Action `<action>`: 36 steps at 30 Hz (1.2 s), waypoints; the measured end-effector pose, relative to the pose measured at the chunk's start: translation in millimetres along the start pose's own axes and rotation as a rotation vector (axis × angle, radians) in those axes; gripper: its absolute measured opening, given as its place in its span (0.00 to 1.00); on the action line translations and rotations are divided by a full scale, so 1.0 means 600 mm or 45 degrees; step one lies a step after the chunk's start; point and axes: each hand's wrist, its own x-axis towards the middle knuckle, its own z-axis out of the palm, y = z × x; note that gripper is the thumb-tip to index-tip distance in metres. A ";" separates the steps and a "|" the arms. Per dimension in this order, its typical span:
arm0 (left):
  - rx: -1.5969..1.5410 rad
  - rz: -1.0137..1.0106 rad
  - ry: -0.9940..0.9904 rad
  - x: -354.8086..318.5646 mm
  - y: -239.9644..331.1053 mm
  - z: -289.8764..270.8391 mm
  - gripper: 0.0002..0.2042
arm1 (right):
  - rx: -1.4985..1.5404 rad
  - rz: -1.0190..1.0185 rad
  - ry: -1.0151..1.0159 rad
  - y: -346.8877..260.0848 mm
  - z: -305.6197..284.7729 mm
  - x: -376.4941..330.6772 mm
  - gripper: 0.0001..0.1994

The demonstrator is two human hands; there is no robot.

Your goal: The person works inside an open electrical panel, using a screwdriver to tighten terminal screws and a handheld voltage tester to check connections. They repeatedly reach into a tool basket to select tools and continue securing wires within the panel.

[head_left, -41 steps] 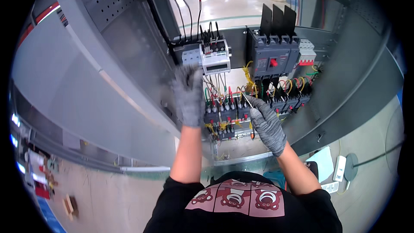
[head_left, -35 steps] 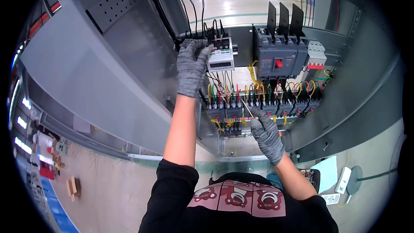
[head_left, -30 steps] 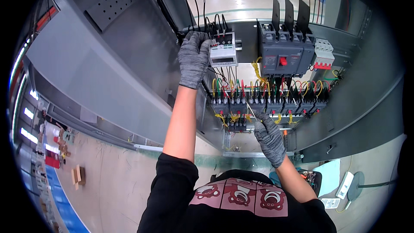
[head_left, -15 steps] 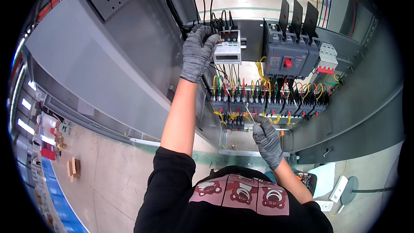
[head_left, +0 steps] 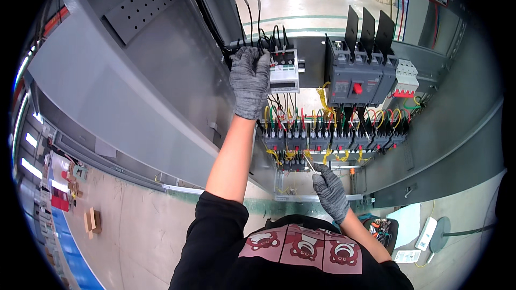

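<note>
My left hand, in a grey knitted glove, is closed at the upper left corner of a white meter. Its fingers pinch a black wire by the top terminals, though the fingertips are partly hidden. Lower down, my gloved right hand is wrapped round a screwdriver, whose thin metal shaft points up and left toward a row of small breakers. The screwdriver's handle is hidden in the glove.
Right of the meter sit a large grey breaker with black upright barriers and a white breaker with red levers. A grey cabinet panel rises on the left. A tool bag lies on the floor at right.
My right hand has drawn down with the screwdriver, away from the breaker row. My left hand stays by the meter's top terminals, and the view has shifted a little.
</note>
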 end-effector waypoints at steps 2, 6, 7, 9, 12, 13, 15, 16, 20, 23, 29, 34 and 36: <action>-0.003 -0.014 0.011 0.000 -0.001 0.003 0.03 | -0.043 -0.096 0.032 0.005 0.007 0.004 0.15; -0.007 -0.058 -0.008 0.000 0.008 0.000 0.02 | 0.070 -0.016 -0.031 -0.007 0.015 0.006 0.15; -0.034 -0.065 -0.002 0.000 0.007 0.000 0.02 | 0.030 -0.077 -0.017 -0.008 0.016 0.008 0.15; -0.079 -0.104 -0.003 0.000 0.005 -0.001 0.02 | -0.047 -0.196 0.009 -0.009 0.017 0.012 0.16; -0.148 -0.122 -0.018 0.003 -0.004 -0.003 0.02 | 0.072 -0.138 -0.033 0.003 0.022 0.014 0.16; -0.177 -0.124 -0.028 0.003 -0.006 -0.003 0.03 | 0.076 -0.143 -0.037 0.005 0.022 0.013 0.16; -0.200 -0.176 -0.099 0.003 0.003 -0.008 0.03 | 0.090 -0.150 -0.049 0.005 0.021 0.013 0.16; -0.210 -0.204 -0.135 0.004 0.008 -0.013 0.03 | 0.094 -0.110 -0.057 0.002 0.020 0.011 0.16; 0.291 -0.010 -0.212 0.013 0.014 -0.019 0.08 | 0.076 -0.137 -0.007 0.010 0.018 0.002 0.15; 0.179 0.022 -0.130 0.004 -0.006 -0.015 0.10 | 0.098 -0.096 -0.042 0.013 0.014 -0.003 0.15; -0.301 -0.225 -0.132 0.004 0.009 -0.009 0.05 | 0.074 -0.100 -0.018 0.019 0.007 -0.006 0.14; -0.242 -0.221 -0.222 0.008 -0.002 -0.013 0.09 | 0.042 -0.112 -0.073 0.015 0.015 0.003 0.15; -0.075 -0.125 -0.325 0.015 -0.008 -0.023 0.11 | -0.005 -0.201 -0.061 0.009 0.017 0.007 0.15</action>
